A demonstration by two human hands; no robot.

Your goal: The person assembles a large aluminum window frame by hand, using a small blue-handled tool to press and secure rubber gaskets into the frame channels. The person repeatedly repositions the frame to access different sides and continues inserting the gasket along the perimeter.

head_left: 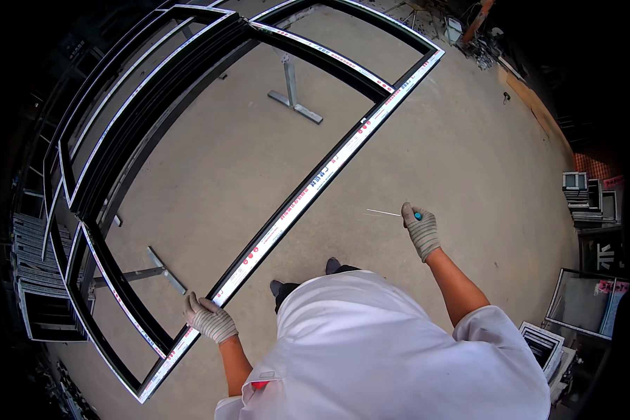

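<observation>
In the head view a large black window frame (313,179), its edge covered with white printed film, stretches diagonally from lower left to upper right. My left hand (212,320), in a grey striped glove, grips its near rail close to the lower left corner, fingers curled over the edge. Off to the right of the rail, my right hand (424,234) in a matching glove is closed around a screwdriver (385,212). The tool's thin metal shaft points left toward the rail, and a blue bit of handle shows at the fist. Most of the handle is hidden.
Metal stands (295,106) with flat feet are under the frame. More black frames (129,105) lie along its far left side. Stacked small frames (543,344) and glazed panels (586,304) line the right edge. Scrap (477,52) lies at the upper right.
</observation>
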